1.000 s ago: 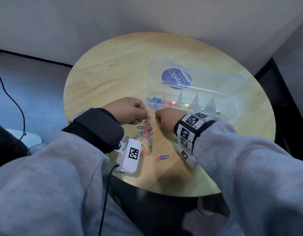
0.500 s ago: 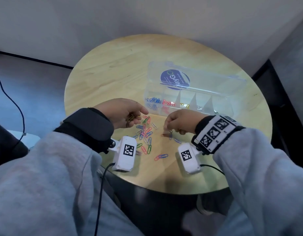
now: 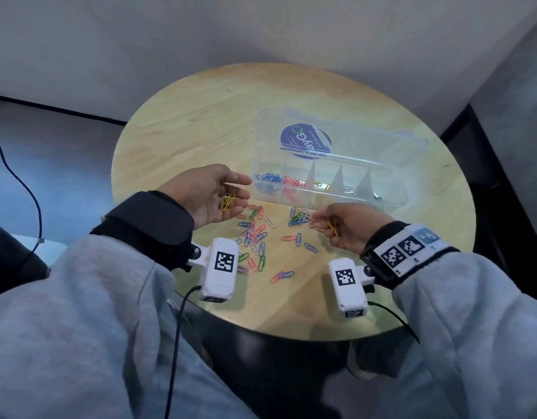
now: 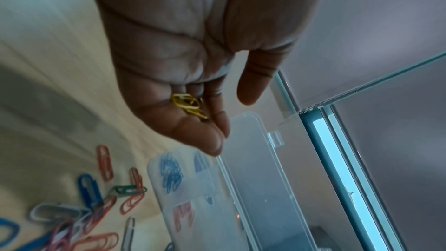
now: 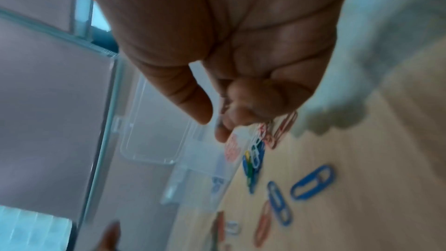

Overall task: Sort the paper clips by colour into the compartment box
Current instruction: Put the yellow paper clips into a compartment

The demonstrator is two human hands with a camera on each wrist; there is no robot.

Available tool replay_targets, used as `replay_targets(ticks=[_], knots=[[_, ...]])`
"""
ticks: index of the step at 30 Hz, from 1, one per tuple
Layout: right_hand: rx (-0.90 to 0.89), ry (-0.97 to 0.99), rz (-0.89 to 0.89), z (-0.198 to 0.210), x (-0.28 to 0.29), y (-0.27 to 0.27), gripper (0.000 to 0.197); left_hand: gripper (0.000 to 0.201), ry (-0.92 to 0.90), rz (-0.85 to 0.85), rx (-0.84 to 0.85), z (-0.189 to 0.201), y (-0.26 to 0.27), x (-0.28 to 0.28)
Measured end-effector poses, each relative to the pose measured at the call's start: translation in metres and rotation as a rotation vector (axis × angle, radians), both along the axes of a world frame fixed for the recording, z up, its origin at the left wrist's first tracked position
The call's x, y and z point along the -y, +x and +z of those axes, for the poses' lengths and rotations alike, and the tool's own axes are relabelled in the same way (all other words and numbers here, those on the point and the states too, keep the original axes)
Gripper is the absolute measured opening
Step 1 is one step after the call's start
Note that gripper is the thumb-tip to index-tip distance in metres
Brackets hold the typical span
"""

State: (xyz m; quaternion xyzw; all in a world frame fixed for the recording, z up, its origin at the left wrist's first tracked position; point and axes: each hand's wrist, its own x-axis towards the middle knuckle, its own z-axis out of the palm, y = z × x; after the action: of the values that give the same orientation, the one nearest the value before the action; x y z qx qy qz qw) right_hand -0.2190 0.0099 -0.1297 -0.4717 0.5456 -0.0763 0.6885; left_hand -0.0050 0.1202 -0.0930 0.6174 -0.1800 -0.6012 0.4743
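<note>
wooden table [image 3: 185, 131], near side: a scatter of mixed loose paper clips [image 3: 255, 237] not yet sorted. left hand [image 3: 206, 195] lies palm-up, fingers relaxed, cradling yellow clips [image 3: 229, 201]. right hand [image 3: 349, 228] curls, pinching a red clip [image 3: 317, 225]. beyond, the compartment box [image 3: 391, 189] holds some blue, red and yellow clips. i judge the sort well short of done.

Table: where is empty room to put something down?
The round wooden table is bare left of and behind the clear plastic compartment box. Crowded: loose coloured paper clips between the left hand and right hand, in front of the box.
</note>
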Motion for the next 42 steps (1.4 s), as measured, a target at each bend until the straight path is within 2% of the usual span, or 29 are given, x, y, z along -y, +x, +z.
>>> replay_targets(ticks=[4,5,7,11,15,20,25,30,34,37,42], knots=[[-0.481,-0.656,0.467,0.001,-0.001,0.004,0.008,0.021,0.066,-0.043,0.104,-0.004,-0.009,0.007],[-0.562,-0.782,0.572,0.002,-0.001,0.007,0.006,0.019,0.084,-0.065,0.131,-0.004,-0.012,0.009],[-0.681,-0.891,0.711,-0.001,0.0,0.014,0.015,0.015,0.113,-0.103,0.171,-0.003,-0.019,0.012],[-0.781,-0.849,0.73,-0.012,0.001,0.024,0.023,0.012,0.136,-0.14,0.214,-0.002,-0.024,0.016],[-0.779,-0.818,0.765,-0.014,-0.001,0.022,0.005,0.015,0.149,-0.129,0.244,-0.007,-0.022,0.018],[-0.714,-0.892,0.72,-0.005,-0.002,0.025,0.013,0.012,0.138,-0.161,0.254,-0.01,-0.024,0.021],[-0.775,-0.91,0.846,-0.006,0.003,0.033,0.03,0.009,0.135,-0.181,0.274,-0.01,-0.023,0.022],[-0.76,-0.927,0.891,-0.009,0.001,0.036,0.014,0.01,0.139,-0.179,0.29,-0.011,-0.023,0.022],[-0.762,-0.919,0.869,-0.006,0.001,0.037,0.016,0.009,0.131,-0.186,0.287,-0.011,-0.023,0.023],[-0.777,-0.916,0.925,-0.002,0.002,0.039,0.013,0.009,0.125,-0.186,0.271,-0.011,-0.024,0.023],[-0.815,-0.848,0.973,-0.002,-0.002,0.039,0.006,0.01,0.094,-0.135,0.153,-0.01,-0.025,0.023]])
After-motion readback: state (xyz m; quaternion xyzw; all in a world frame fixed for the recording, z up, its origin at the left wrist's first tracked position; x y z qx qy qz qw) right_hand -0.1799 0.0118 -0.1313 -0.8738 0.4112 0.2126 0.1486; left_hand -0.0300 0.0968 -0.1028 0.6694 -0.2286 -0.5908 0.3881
